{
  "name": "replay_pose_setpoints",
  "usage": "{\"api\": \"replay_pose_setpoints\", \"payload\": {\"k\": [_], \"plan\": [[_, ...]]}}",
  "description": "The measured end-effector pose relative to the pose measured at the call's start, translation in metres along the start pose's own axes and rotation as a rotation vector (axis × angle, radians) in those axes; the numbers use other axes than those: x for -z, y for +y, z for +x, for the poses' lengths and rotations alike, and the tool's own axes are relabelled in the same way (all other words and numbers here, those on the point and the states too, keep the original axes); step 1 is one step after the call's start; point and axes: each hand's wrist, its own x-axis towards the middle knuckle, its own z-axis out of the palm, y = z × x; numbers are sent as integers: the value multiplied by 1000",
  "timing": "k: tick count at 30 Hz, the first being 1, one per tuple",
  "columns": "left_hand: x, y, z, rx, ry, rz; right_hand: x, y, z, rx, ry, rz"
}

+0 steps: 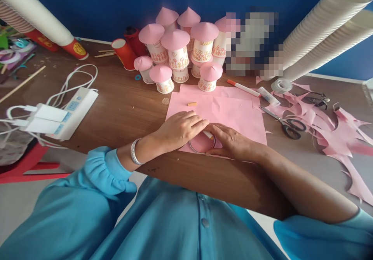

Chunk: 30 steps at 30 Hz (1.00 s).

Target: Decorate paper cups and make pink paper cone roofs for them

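Note:
Pink paper lies in front of me in overlapping sheets. On its near edge sits a thin round ring, with pink paper showing inside it. My right hand is closed around the ring's right side, thumb at the near edge and fingers at the far edge. My left hand reaches over the ring's far left, its fingers pressed together. From under those fingers a white marker with an orange end pokes into the ring; the rest is hidden. A small orange cap rests on the paper beyond my left hand.
Paper-cup towers with pink cone roofs stand at the back. Right lie a capped marker, scissors, clear tape and pink scraps. Cup stacks lean at back right. Left is a power strip with cables.

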Motion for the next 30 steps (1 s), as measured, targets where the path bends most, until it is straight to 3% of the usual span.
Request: {"api": "replay_pose_setpoints", "payload": {"k": [4, 7, 13, 18, 22, 30], "plan": [[4, -3, -4, -5, 2, 28, 1, -2, 0, -3, 3, 0], [19, -11, -15, 100, 49, -27, 1, -3, -2, -32, 6, 25], [53, -15, -47, 614, 340, -486, 0, 1, -7, -41, -4, 32], [50, -2, -61, 931, 319, -843, 4, -4, -5, -37, 5, -24], [38, 8, -63, 865, 316, -890, 6, -7, -5, -122, -49, -18], [23, 19, -69, 649, 295, -723, 5, -6, -10, -199, -87, -62]]}}
